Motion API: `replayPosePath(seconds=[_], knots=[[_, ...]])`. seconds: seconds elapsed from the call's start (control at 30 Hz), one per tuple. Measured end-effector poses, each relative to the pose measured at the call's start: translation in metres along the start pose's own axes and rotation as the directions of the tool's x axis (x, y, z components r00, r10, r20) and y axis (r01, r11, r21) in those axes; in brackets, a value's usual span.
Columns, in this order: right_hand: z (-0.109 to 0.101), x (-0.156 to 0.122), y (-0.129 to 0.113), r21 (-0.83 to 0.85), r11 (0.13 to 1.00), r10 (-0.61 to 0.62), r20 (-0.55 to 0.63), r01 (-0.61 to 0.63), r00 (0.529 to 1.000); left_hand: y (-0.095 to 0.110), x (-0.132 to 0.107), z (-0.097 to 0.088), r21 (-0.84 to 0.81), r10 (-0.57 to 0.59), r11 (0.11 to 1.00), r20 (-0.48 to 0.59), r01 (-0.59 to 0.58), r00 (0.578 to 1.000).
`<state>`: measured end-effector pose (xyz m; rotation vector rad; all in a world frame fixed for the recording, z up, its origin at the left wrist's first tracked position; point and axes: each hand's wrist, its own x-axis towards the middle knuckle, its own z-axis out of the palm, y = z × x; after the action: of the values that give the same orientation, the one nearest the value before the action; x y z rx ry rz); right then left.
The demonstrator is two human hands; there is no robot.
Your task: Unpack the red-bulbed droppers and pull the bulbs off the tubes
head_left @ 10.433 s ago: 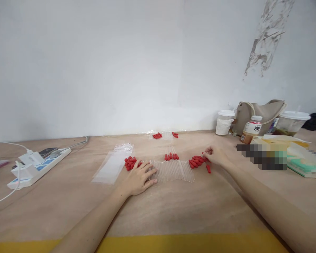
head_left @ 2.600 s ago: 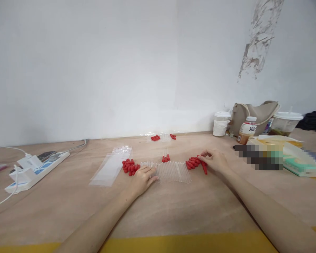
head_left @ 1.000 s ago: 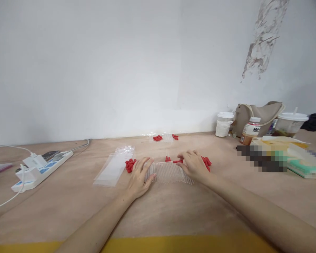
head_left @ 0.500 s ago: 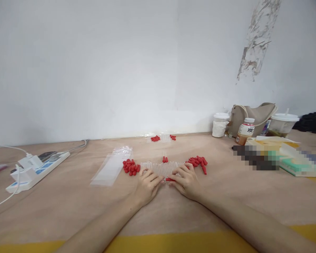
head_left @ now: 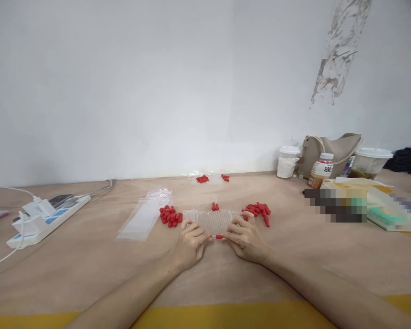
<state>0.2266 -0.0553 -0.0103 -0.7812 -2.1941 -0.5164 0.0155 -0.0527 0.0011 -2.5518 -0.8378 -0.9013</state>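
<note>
My left hand point(head_left: 192, 242) pinches one end of a thin clear tube point(head_left: 213, 237), its fingers closed. A red rubber sleeve point(head_left: 219, 237) sits on the tube's right part, and my right hand point(head_left: 245, 237) is closed on that sleeve. Just beyond both hands lies a row of clear tubes point(head_left: 214, 221), side by side. Round red rubber bulbs point(head_left: 170, 216) are heaped by my left fingers, and longer red rubber pieces point(head_left: 258, 209) by my right. Past the row, two red-ended tubes point(head_left: 215, 207) lie together.
Clear plastic bags point(head_left: 145, 214) lie to the left, near a white power strip point(head_left: 51, 224) with chargers. More red pieces point(head_left: 202, 178) rest by the wall. At right stand a wrapped cup point(head_left: 287, 162), a bottle point(head_left: 321, 171), a grey bag point(head_left: 329, 153) and a lidded cup point(head_left: 371, 162).
The hands have drawn slightly apart. More of the red sleeve and the clear tube shows between the fingertips, and both sit a little lower in view.
</note>
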Motion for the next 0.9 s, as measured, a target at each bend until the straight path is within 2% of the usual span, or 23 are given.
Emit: replayPosePath(seconds=[0.33, 0.4, 0.47, 0.53, 0.6, 0.73, 0.83, 0.9], knots=[[-0.003, -0.002, -0.001, -0.002, 1.0, -0.02, -0.026, 0.02, 0.999, -0.001, -0.004, 0.001, -0.021, 0.005, 1.0, -0.012, -0.005, 1.0], [-0.005, -0.007, 0.007, 0.001, 1.0, 0.017, -0.044, -0.017, 0.999, -0.007, -0.009, 0.0, -0.058, -0.023, 0.998, -0.025, 0.022, 0.999], [-0.01, -0.012, 0.018, 0.001, 0.993, 0.121, -0.095, -0.122, 0.988, -0.016, -0.015, -0.002, -0.093, -0.103, 0.991, -0.059, 0.097, 0.993], [-0.014, -0.015, 0.03, 0.024, 0.967, 0.253, -0.162, -0.252, 0.954, -0.023, -0.019, -0.005, -0.11, -0.202, 0.975, -0.08, 0.192, 0.976], [-0.017, -0.016, 0.041, 0.123, 0.93, 0.363, -0.183, -0.345, 0.914, -0.028, -0.019, -0.006, -0.118, -0.264, 0.96, -0.068, 0.255, 0.962], [-0.018, -0.013, 0.06, 0.315, 0.794, 0.577, -0.122, -0.52, 0.808, -0.031, -0.012, -0.001, -0.083, -0.318, 0.946, -0.032, 0.314, 0.948], [-0.021, -0.017, 0.084, 0.286, 0.701, 0.696, -0.075, -0.653, 0.714, -0.033, -0.006, 0.003, -0.041, -0.325, 0.946, -0.065, 0.323, 0.944], [-0.025, -0.023, 0.101, 0.281, 0.613, 0.766, 0.014, -0.738, 0.642, -0.035, -0.003, 0.005, -0.042, -0.311, 0.95, -0.099, 0.308, 0.945]])
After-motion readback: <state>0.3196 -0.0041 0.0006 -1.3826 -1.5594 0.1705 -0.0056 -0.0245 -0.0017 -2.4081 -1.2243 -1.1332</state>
